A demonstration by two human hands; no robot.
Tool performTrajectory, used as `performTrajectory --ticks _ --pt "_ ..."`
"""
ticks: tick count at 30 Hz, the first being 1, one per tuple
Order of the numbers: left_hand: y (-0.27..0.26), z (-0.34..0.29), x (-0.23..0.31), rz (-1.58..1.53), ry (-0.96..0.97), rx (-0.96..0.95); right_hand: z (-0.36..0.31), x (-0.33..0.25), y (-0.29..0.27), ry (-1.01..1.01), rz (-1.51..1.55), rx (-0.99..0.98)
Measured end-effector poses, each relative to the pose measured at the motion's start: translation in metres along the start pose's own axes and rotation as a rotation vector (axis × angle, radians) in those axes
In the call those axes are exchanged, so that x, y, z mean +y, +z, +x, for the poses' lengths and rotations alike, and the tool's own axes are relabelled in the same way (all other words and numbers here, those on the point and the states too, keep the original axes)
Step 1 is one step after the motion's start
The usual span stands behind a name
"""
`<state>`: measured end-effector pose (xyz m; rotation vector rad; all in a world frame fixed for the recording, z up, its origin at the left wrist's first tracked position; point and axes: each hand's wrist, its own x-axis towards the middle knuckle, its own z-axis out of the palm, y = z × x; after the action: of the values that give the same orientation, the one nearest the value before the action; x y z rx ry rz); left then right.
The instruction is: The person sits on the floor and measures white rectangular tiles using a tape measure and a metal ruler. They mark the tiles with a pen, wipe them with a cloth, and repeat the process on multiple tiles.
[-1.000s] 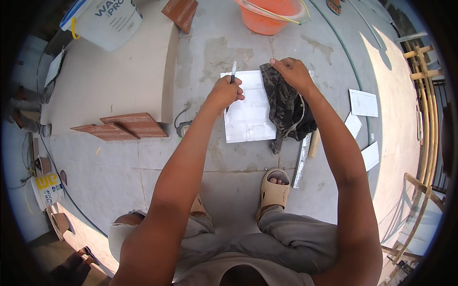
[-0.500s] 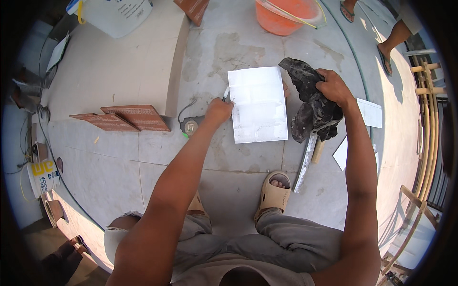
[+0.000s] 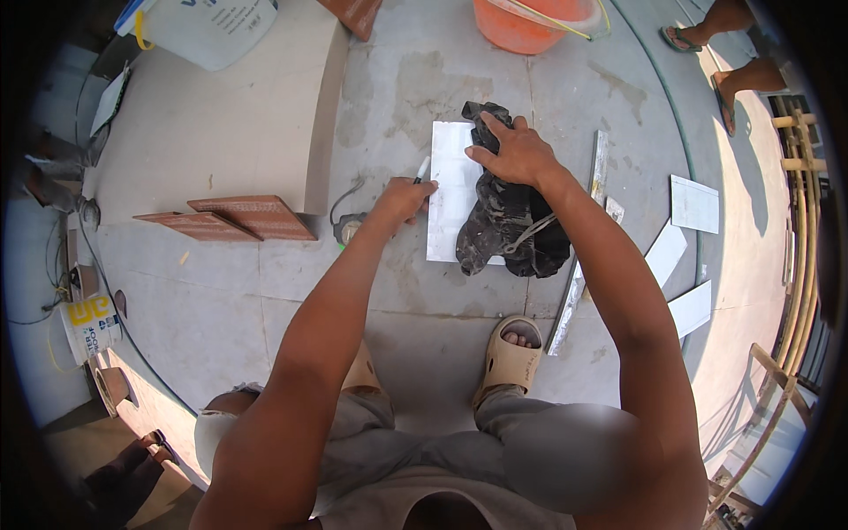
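My left hand (image 3: 406,200) is closed around a slim white-and-dark marker (image 3: 423,168), its fingers also at the left edge of a white rectangular tile (image 3: 449,194). My right hand (image 3: 517,152) grips a crumpled black cloth (image 3: 512,225), dusty and with a grey cord hanging from it. The cloth lies across the tile's right half and hides it. Left of my left hand, a tape measure (image 3: 352,228) rests on the floor, partly behind my wrist. A long metal bar (image 3: 565,309) lies to the right, passing behind my right forearm.
White tile pieces (image 3: 694,205) lie at the right. Reddish-brown tiles (image 3: 256,216) lean on a large beige slab (image 3: 203,132) at the left. Farther off stand an orange bucket (image 3: 512,31) and a clear tub (image 3: 216,35). Another person's sandalled feet (image 3: 724,97) are at the upper right.
My right hand has swung left with the black cloth, bringing it down over the white tile. That uncovers the metal bar and more tile pieces. My left hand stays at the tile's edge.
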<state>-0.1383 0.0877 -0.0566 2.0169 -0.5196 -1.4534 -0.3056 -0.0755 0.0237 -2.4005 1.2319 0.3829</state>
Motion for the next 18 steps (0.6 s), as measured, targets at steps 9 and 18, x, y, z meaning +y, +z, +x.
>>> performTrajectory --ticks 9,18 --pt "0.008 0.009 0.0 0.14 -0.004 0.041 -0.018 -0.007 0.045 -0.313 -0.069 0.012" --pt "0.012 0.022 -0.001 0.193 0.03 0.01 -0.138 0.03 0.073 -0.557 0.064 -0.815"
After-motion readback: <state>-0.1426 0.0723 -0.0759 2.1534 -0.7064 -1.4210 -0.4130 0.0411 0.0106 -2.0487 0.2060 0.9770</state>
